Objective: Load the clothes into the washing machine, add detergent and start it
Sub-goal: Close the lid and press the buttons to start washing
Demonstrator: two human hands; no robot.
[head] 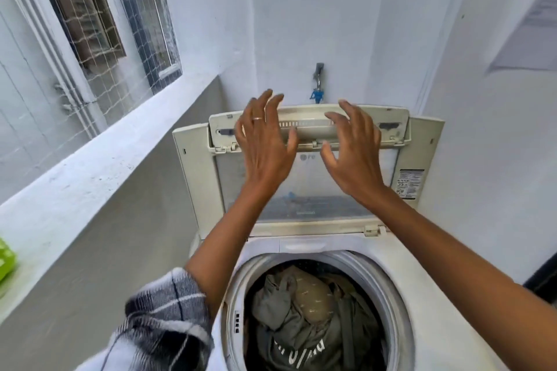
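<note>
Fingers [272, 105] of the left hand [265, 147] are spreading wide, holding nothing, and the right hand [351, 156] is doing the same just beside it, both raised in front of the upright folded lid [310, 129] of the washing machine [401, 274]; whether they are touching it cannot be told. Clothes [304, 310], grey and olive, are lying heaped inside the drum below the forearms. A tap [318, 81] is sticking out of the wall behind, and a green packet [5, 259] is sitting on the ledge [75, 190] at left.

White top-load washing machine [401, 286], folding lid [310, 190] raised upright; grey and olive clothes [304, 310] piled inside drum.
</note>
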